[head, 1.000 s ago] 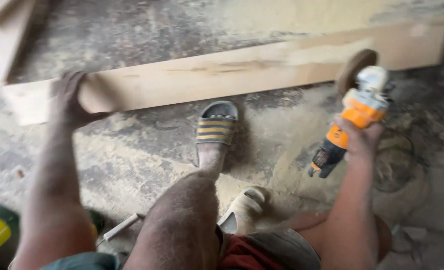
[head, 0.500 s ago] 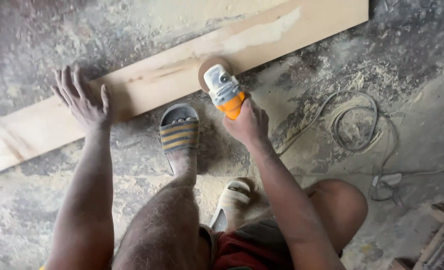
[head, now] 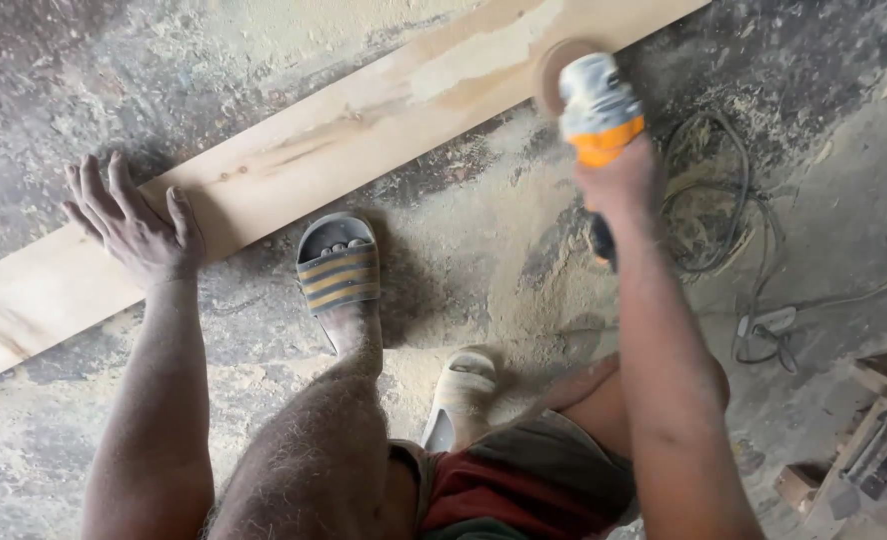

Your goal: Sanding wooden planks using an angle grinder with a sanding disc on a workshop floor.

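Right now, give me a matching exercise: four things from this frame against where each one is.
Things:
1 left hand
2 right hand
3 angle grinder
4 striped slipper

Places:
A disc against the plank
B flat on the plank
C on the dusty floor beside the plank
D around the grinder's body

Pairs: 1-B, 2-D, 3-A, 4-C

Woodworking workshop: sawdust-covered concrete floor (head: 484, 260), long plank (head: 294, 165), orange angle grinder (head: 596, 105), power cables (head: 734, 215).
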